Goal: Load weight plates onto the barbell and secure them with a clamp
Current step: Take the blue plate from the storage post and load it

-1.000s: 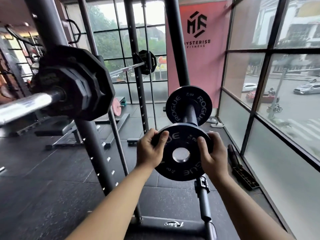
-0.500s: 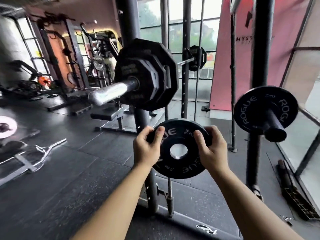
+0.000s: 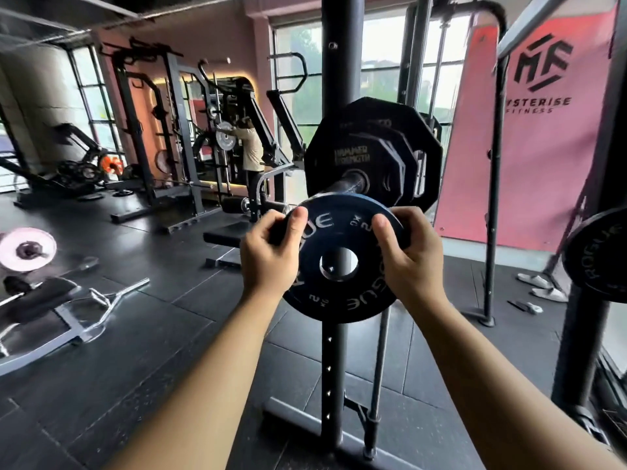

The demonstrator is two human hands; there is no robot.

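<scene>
Both hands clamp the small black round Rogue weight plate (image 3: pixel 339 228), the left hand (image 3: pixel 271 256) on its left rim and the right hand (image 3: pixel 410 262) on its right rim, thumbs pressed on the near face. The plate hangs just below and in front of the dark steel barbell sleeve tip (image 3: pixel 353 183), its hole lower than that tip. Behind the tip sit black many-sided loaded plates (image 3: pixel 342 154); the sleeve's axis points toward the viewer, so the plate likely must rise, then slide back, both hands about equally near.
</scene>
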